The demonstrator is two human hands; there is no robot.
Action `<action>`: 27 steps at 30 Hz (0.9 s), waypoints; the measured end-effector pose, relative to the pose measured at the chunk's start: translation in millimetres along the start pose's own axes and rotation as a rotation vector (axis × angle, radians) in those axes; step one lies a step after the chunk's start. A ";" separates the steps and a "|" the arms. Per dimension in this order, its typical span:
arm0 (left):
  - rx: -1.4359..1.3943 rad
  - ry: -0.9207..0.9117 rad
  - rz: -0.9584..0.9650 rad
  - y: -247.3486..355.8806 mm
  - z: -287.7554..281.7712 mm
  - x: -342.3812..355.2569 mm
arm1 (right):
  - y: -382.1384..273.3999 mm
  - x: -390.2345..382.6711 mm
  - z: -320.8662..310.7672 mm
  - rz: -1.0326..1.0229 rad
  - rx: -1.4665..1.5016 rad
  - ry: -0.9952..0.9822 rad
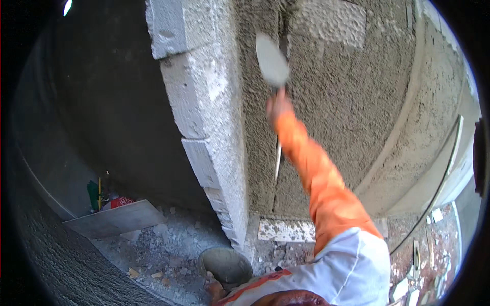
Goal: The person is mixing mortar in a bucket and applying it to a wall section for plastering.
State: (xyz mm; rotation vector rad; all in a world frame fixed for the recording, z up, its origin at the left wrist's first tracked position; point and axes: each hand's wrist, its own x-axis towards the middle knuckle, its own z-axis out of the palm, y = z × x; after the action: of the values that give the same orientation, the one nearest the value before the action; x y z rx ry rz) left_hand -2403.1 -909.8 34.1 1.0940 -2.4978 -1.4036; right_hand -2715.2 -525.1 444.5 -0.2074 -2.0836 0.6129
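A: Right hand [278, 106], arm up in an orange sleeve [316, 173]: grip clenched round the handle of a grey, mortar-coated steel trowel [271, 61]. Handle itself hidden inside the fist. Blade sits at 12 o'clock from the hand, laid flat to the rough grey rendered wall [352, 97]; touching or just off, cannot tell.

B: Left hand?

A: Left hand [214, 289] low at 6 o'clock of frame, mostly cut off by the edge and the white-and-orange jacket. It lies against the near edge of a round grey mortar board loaded with wet mortar [225, 265]. Grasping or merely resting, cannot tell.

B: Surroundings?

A: Pale concrete-block pier [204, 102] stands between the rendered face and a dark recess at 9 o'clock. Rubble floor [163, 245] below. A flat grey slab [115, 219] lies at 8 o'clock; behind it, green and red items, too small to identify. A thin pale strip hangs on the wall just under the forearm, partly covered. A long straightedge [451, 153] leans at 3 o'clock.
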 end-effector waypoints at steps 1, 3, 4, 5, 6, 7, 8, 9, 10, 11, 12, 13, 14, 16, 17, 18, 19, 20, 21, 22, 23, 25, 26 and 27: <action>-0.036 -0.047 0.040 11.2 6.4 -2.7 | 48.0 -70.8 13.2 -0.215 -0.228 0.025; -0.154 -0.119 0.084 31.0 8.6 -14.9 | 67.0 -219.0 -12.7 0.437 0.086 -0.343; -0.212 -0.155 0.115 38.7 3.2 -22.0 | 69.2 -277.7 -35.9 0.549 0.154 -0.413; -0.260 -0.198 0.148 48.2 1.3 -29.5 | 68.5 -326.9 -66.9 0.574 0.170 -0.503; -0.120 -0.253 0.180 35.0 9.7 -16.3 | 96.4 -386.5 -72.2 0.441 0.174 -0.483; 0.037 -0.317 0.212 19.7 19.3 -4.8 | 159.7 -461.6 -62.8 0.349 0.229 -0.613; 0.115 -0.264 0.201 21.4 10.9 -9.3 | 83.1 -439.8 -115.3 1.024 0.569 -0.995; 0.210 -0.241 0.208 38.0 5.5 -21.0 | 92.2 -466.1 -127.1 0.986 0.598 -1.155; 0.163 -0.323 0.295 25.4 7.4 -16.7 | 110.1 -494.3 -123.4 0.585 0.492 -1.177; 0.174 -0.359 0.412 22.5 9.3 -21.1 | 112.1 -519.1 -129.3 0.188 0.382 -1.168; 0.124 -0.447 0.261 24.1 16.1 -20.9 | 117.8 -539.8 -128.4 0.074 0.332 -1.305; 0.001 -0.570 0.563 42.8 9.0 -33.5 | 110.1 -536.7 -125.4 0.074 0.282 -1.394; 0.031 -0.619 0.445 91.6 -7.0 -62.2 | 104.2 -533.3 -116.6 0.079 0.227 -1.459; -0.066 -0.648 0.734 92.0 3.8 -66.3 | 85.5 -518.5 -101.4 0.216 0.146 -1.584; -0.092 -0.609 0.860 88.8 17.5 -64.4 | 78.6 -514.1 -96.2 0.357 0.150 -1.634; -0.066 -0.569 0.881 90.1 21.4 -67.8 | 68.7 -509.1 -99.6 0.619 0.194 -1.696; -0.047 -0.526 0.910 96.5 24.4 -71.8 | 59.7 -506.3 -103.9 0.871 0.238 -1.733; -0.048 -0.529 0.892 105.1 29.4 -71.5 | 55.8 -514.8 -108.6 1.036 0.322 -1.797; -0.044 -0.525 0.870 105.9 26.0 -71.7 | 54.0 -527.7 -112.6 1.062 0.344 -1.834; -0.024 -0.531 0.857 106.9 28.7 -68.9 | 60.5 -530.5 -114.0 1.281 0.815 -1.781; -0.039 -0.555 0.803 105.3 29.1 -66.1 | 63.5 -536.6 -116.7 1.475 1.293 -1.646; -0.048 -0.582 0.749 100.1 20.3 -66.9 | 61.9 -550.3 -128.2 1.521 1.626 -1.530; -0.158 -0.634 0.574 103.9 13.8 -66.9 | 59.0 -548.3 -138.8 1.619 1.723 -1.442; -0.267 -0.682 0.397 106.1 7.4 -65.0 | 57.0 -549.2 -149.6 1.713 1.818 -1.348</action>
State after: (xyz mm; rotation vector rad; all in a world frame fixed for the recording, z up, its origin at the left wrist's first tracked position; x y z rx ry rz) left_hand -2415.6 -829.8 128.9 0.0434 -2.5743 -2.1336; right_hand -2289.6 -629.3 76.8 -0.4830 -0.6056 3.9403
